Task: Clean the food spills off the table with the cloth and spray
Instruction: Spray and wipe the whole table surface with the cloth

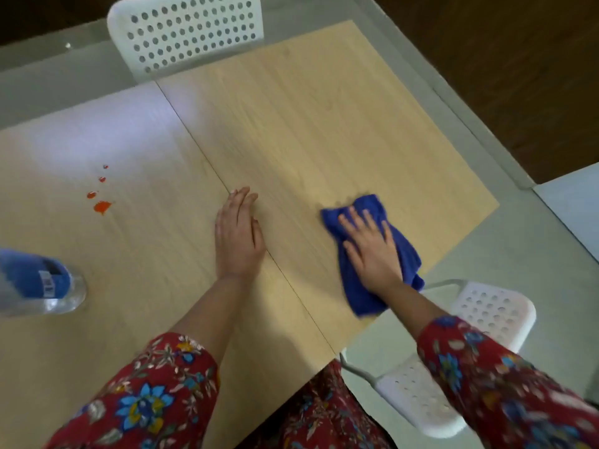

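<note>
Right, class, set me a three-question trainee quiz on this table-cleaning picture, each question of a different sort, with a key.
1. True or false: the right hand presses flat on the blue cloth.
2. Which lies nearest the red spills? A) the spray bottle B) the cloth C) the right hand
3. Fill the gap: the left hand rests flat on the ____, holding nothing.

Key: 1 true; 2 A; 3 table

White chair point(191, 30), second chair point(418, 400)
</note>
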